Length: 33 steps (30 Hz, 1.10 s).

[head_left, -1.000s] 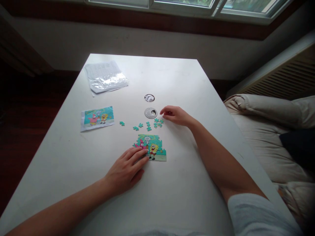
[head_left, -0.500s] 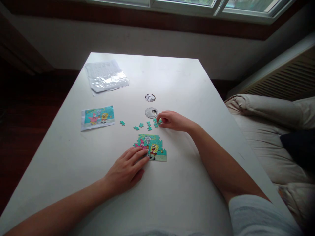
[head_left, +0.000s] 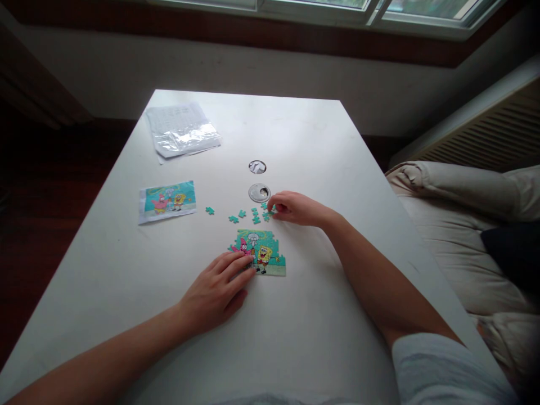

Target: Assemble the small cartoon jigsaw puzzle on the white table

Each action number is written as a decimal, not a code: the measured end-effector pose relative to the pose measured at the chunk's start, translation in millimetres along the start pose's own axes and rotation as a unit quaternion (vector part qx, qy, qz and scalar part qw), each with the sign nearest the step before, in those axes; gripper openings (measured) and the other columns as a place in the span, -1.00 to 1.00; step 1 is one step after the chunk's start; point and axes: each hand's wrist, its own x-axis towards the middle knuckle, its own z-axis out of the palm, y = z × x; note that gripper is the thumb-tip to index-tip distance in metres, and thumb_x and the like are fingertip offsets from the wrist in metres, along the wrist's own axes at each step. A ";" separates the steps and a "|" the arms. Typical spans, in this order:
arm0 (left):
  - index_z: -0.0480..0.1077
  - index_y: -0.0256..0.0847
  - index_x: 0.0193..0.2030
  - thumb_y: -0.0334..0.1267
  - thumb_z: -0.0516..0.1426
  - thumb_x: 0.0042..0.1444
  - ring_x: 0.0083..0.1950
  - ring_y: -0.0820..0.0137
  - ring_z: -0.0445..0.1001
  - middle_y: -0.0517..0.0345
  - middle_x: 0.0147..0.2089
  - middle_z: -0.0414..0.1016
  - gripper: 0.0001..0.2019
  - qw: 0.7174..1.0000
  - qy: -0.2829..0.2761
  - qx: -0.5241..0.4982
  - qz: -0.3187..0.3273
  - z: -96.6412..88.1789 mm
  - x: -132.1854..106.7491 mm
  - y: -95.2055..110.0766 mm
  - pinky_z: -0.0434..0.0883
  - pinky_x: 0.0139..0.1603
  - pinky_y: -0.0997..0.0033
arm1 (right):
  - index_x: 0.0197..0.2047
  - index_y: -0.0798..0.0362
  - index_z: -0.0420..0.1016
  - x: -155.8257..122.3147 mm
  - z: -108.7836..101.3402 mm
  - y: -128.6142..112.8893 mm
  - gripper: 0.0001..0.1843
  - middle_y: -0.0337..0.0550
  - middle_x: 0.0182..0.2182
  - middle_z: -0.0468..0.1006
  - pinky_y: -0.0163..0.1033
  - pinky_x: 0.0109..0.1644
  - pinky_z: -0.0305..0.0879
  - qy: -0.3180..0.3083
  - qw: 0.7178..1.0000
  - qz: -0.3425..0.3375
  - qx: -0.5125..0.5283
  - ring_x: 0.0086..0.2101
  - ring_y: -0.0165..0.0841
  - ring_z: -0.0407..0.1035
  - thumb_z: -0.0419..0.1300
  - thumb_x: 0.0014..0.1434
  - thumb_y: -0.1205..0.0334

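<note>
Right hand (head_left: 297, 208) has moved in to the loose pieces (head_left: 256, 220)

Nearest, the left hand (head_left: 217, 286) rests, thumb apart from fingers, on the lower left of the puzzle (head_left: 262, 247), long axis sideways. Beyond, the pieces lie mostly left of the closer right hand; whether its curled fingers pinch one, I cannot tell.

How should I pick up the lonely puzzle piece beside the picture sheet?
Probably pinch the lone puzzle piece by opposite edges, coming from above and the near side: it lies flat, with the picture sheet off to its left and the other loose pieces to its right.
</note>
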 end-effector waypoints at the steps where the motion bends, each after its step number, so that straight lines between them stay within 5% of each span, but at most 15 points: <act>1: 0.34 -0.22 0.27 -0.32 0.07 0.30 0.40 0.09 0.21 -0.08 0.38 0.30 -0.59 1.000 -0.001 0.001 0.000 -0.1 -0.1 0.0 0.27 0.41 -0.06 | -0.10 0.03 0.54 0.2 0.4 0.3 -0.81 -0.23 -0.37 0.41 -0.34 -0.28 0.09 0.000 1.000 0.001 -0.001 -0.38 -0.40 0.24 0.21 0.20 0.25; 18: 0.34 -0.23 0.27 -0.31 0.06 0.31 0.39 0.09 0.22 -0.09 0.38 0.30 -0.60 1.000 0.002 0.010 0.005 -0.2 0.3 0.3 0.30 0.38 -0.07 | -0.33 0.04 0.33 0.7 -2.9 -3.6 -0.90 -0.30 -0.43 0.33 -0.31 -0.35 0.00 -0.001 0.998 0.020 0.057 -0.43 -0.45 0.10 0.21 0.09 0.29; 33: 0.35 -0.21 0.27 -0.33 0.08 0.30 0.40 0.09 0.22 -0.09 0.37 0.31 -0.60 1.000 0.009 -0.003 0.000 1.4 -0.7 -0.4 0.29 0.40 -0.08 | -0.25 0.06 0.45 -0.7 -5.3 27.1 -0.81 -0.25 -0.41 0.44 -0.28 -0.29 0.19 0.039 0.966 0.066 0.249 -0.39 -0.40 0.26 0.26 0.11 0.14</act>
